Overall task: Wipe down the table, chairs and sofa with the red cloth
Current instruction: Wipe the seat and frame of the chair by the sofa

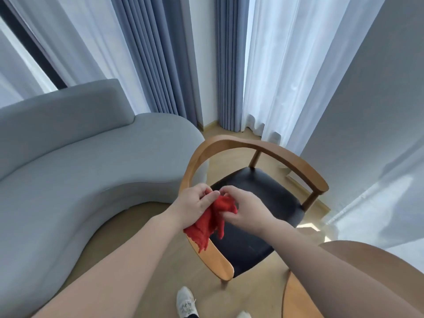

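Observation:
Both my hands hold the red cloth [211, 221] above the wooden chair [286, 157] with its black seat [263, 203]. My left hand [195, 204] grips the bunched upper left part, and a loose end hangs down over the chair's near armrest. My right hand [243, 207] pinches the cloth's right side with curled fingers. The grey curved sofa [68, 168] lies to the left of the chair. A round wooden table's edge [291, 294] shows at the bottom right, partly hidden by my right arm.
Blue and white curtains [160, 53] hang behind the sofa and chair. The floor is light wood [142, 216], with a narrow gap between sofa and chair. My white shoes [185, 301] stand just in front of the chair.

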`<state>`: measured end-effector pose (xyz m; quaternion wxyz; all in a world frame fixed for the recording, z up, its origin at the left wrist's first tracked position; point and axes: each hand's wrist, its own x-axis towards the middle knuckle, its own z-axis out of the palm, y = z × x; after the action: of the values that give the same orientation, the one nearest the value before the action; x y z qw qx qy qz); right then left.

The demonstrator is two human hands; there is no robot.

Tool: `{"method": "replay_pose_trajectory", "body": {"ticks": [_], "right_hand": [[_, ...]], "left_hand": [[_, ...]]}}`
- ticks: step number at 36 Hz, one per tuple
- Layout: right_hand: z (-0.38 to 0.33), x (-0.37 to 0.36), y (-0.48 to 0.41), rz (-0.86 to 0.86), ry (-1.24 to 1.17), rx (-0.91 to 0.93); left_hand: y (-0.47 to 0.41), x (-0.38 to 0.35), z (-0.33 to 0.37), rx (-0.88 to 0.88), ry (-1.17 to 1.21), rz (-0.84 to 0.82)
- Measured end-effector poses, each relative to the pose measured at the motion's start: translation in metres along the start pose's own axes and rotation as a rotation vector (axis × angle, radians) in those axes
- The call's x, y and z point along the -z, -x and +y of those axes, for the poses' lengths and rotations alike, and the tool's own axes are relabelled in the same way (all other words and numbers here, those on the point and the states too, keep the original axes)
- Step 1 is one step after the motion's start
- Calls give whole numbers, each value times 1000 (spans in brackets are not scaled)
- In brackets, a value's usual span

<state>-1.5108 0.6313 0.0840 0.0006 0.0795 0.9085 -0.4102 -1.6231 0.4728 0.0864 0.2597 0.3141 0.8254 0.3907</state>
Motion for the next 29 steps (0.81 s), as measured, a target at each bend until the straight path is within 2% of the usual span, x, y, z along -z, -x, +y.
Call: {"method": "replay_pose_trajectory", "body": {"ticks": [7, 13, 23, 29], "right_hand": [[36, -23, 3, -45, -185, -209], [74, -61, 2, -80, -218, -359], [137, -132, 5, -176, -183, -535], [168, -162, -6, -50, -80, -564]], "left_hand": [[17, -1, -24, 134, -31, -150], [28, -30, -59, 240, 44, -215], [38, -94, -129, 372, 48, -128], [30, -121, -160, 404, 31, -27]]}}
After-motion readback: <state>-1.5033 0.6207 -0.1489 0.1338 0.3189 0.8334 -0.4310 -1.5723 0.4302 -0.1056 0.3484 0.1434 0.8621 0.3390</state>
